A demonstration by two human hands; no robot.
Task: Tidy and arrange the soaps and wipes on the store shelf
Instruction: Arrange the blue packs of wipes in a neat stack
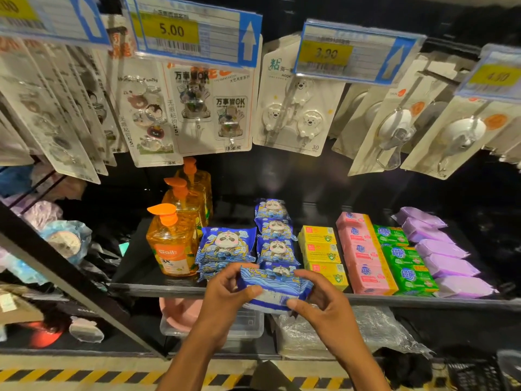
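Both hands hold one blue panda wipes pack [275, 287] at the front edge of the black shelf [158, 283]. My left hand [228, 296] pinches its left end and my right hand [317, 299] pinches its right end. Behind it a row of the same blue packs [273, 230] runs to the back, and a small stack of them [225, 245] lies to the left. Further right lie yellow soap boxes [320, 245], pink soap bars [363, 255], green soap bars [403, 258] and purple wipes packs [442, 249], each in a row.
Three orange pump bottles [174, 241] stand at the left of the shelf. Carded adhesive hooks [293, 108] and price tags [194, 32] hang above. Below the shelf are a pink basin [180, 311], a clear box and plastic-wrapped goods. A striped floor line runs along the bottom.
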